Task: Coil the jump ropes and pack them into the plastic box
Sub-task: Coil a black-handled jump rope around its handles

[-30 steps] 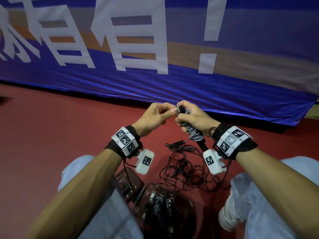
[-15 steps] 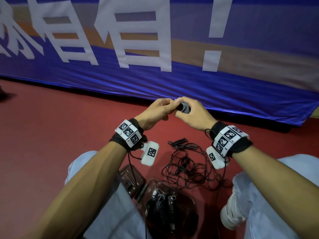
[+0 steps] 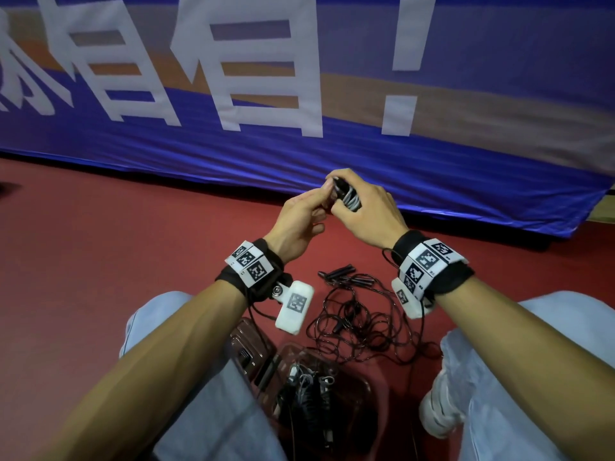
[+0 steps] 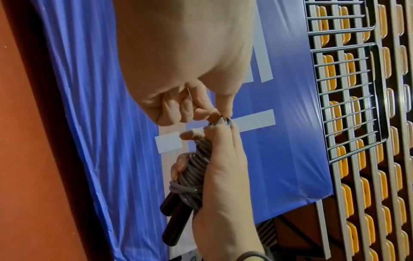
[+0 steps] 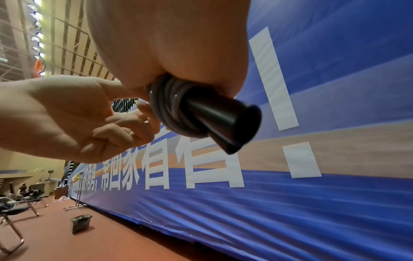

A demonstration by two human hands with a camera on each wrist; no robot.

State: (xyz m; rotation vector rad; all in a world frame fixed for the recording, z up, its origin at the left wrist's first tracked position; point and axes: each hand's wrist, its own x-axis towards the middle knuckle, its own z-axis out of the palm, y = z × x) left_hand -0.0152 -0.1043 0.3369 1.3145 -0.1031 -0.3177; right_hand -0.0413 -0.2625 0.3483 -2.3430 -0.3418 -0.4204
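Observation:
My right hand (image 3: 361, 211) grips a jump rope bundle (image 3: 349, 199): grey cord wound tightly around two black handles (image 4: 176, 213). My left hand (image 3: 304, 214) pinches the cord end at the bundle's top (image 4: 221, 121), thumb and forefinger together. In the right wrist view the black handle ends (image 5: 232, 123) stick out below the cord wraps. A loose black jump rope (image 3: 359, 321) lies tangled on the red floor between my knees. The clear plastic box (image 3: 372, 387) stands below it with coiled ropes (image 3: 309, 390) inside.
A blue banner (image 3: 366, 154) hangs along the floor just beyond my hands. The box lid (image 3: 249, 347) lies left of the box. My white shoe (image 3: 436, 410) is to its right. Chairs (image 5: 15, 208) and a small case (image 5: 80, 223) stand far off on the floor.
Both hands have lifted the bundle away from me and tipped it, so its handle ends are now hidden under my right hand in the head view. My left fingers stay at its top.

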